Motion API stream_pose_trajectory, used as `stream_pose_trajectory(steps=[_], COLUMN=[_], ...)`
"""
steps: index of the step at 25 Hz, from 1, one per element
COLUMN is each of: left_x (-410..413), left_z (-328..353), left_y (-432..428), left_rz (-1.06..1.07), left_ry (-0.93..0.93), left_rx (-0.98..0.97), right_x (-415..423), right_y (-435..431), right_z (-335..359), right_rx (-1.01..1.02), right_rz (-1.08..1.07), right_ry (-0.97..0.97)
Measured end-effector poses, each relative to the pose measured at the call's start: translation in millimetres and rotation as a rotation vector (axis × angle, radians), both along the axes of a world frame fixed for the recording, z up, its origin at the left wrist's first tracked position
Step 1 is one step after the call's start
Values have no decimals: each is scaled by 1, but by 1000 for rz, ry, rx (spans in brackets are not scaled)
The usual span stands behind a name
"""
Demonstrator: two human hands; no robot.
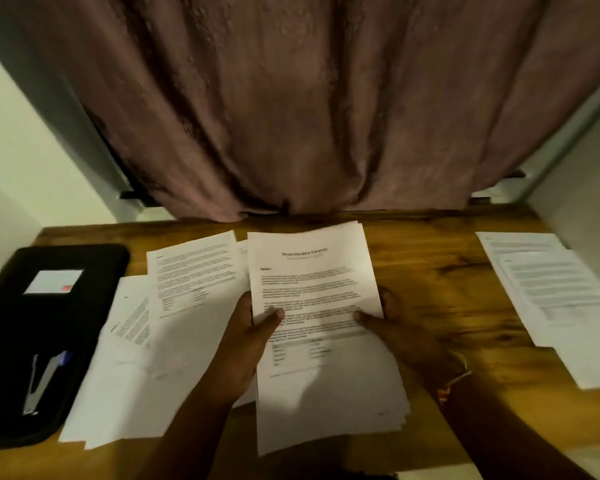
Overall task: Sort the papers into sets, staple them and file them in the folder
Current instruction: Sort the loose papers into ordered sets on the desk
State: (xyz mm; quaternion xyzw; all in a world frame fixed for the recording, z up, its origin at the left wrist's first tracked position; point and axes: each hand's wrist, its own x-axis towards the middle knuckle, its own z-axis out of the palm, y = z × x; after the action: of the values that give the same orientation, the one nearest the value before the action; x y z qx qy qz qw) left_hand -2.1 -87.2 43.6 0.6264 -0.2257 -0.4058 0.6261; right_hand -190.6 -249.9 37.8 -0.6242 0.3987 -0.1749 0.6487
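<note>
— What's lying on your wooden table (430, 268)?

— You've got a black folder (32, 341) at your left, loose papers (136, 393) overlapping just beside it, a middle pile (326, 407) at the near edge, and another stack (551, 296) well apart on your right.

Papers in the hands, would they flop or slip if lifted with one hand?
Probably floppy: the papers are thin sheets, held at both sides by the left hand and right hand. They might slide apart; their bottom edges fan out unevenly.
</note>
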Motion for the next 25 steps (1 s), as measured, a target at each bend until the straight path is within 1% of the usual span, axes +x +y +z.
stream_pose_trajectory(steps=[3, 6, 8, 12, 14, 16, 18, 19, 21, 23, 25], left_x=[-30, -48, -59, -89, -103, -113, -120, -123, -126, -133, -144], left_z=[24, 42, 38, 3, -4, -1, 13, 20, 27, 27, 20], left_y=[-38, -67, -83, -94, -94, -96, -99, -102, -106, -108, -106], left_rz=[34, 13, -22, 9, 34, 35, 34, 34, 9, -39, -104], left_ry=[-118, -99, -73, -11, -8, -46, -72, -86, -103, -6, 128], left_rx=[-93, -222, -211, -3, 69, 82, 36, 17, 15, 31, 76], right_x=[-35, -65, -86, -120, -129, -133, -135, -136, -137, -140, -141], right_y=[-17, -40, -56, -72, -77, -89, -101, -108, -122, -134, -143], right_z=[37, 66, 65, 19, -1, -5, 2, 6, 15, 18, 13], right_rx=[-139, -204, -225, -297, -315, -351, -390, -380, -300, -153, 40], right_rz=[-68, -90, -79, -27, -5, -8, 0, 4, 27, 12, -66], right_ry=[-89, -221, -248, -79, -27, 41, 56, 34, -11, -53, -71])
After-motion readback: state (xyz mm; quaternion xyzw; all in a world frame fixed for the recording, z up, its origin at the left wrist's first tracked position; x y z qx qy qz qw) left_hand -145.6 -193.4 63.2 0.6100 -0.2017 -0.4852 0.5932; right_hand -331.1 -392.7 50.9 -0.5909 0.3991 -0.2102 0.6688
